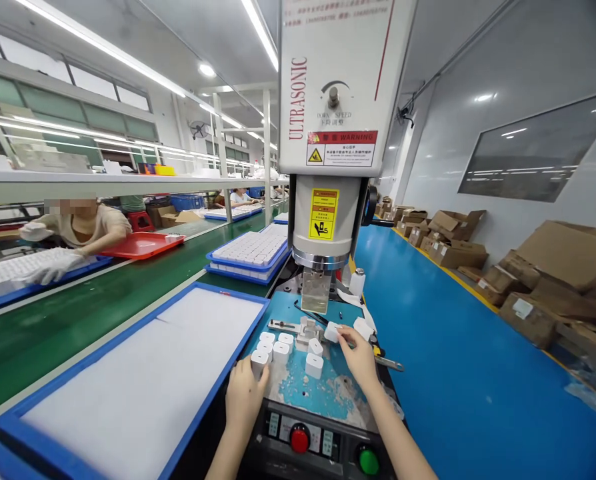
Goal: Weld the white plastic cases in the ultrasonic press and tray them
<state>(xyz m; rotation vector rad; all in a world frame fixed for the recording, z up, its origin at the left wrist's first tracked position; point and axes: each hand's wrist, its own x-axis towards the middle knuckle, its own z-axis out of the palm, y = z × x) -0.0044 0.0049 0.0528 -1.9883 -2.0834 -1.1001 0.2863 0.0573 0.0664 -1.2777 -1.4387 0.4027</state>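
My left hand [247, 387] has its thumb and fingers around a white charger block [259, 358] at the near left of the worktop. That block stands at the front of a small cluster of similar charger blocks [281, 351]. At the right, my right hand [359, 357] pinches another white charger block [333, 331] beside the metal fixture [308, 331]. A tilted charger block [315, 347] lies against the fixture's near side, and one more charger block [315, 365] stands just in front of it. Above the fixture hangs the metal horn [315, 291] of the ultrasonic machine [323, 213].
A blue-rimmed tray [228, 363] with a white lining lies to the left. Stacked trays of white blocks [251, 250] stand beyond it. Red [299, 439] and green [369, 460] buttons face me. Across the green belt [143, 283], a gloved person handles another tray.
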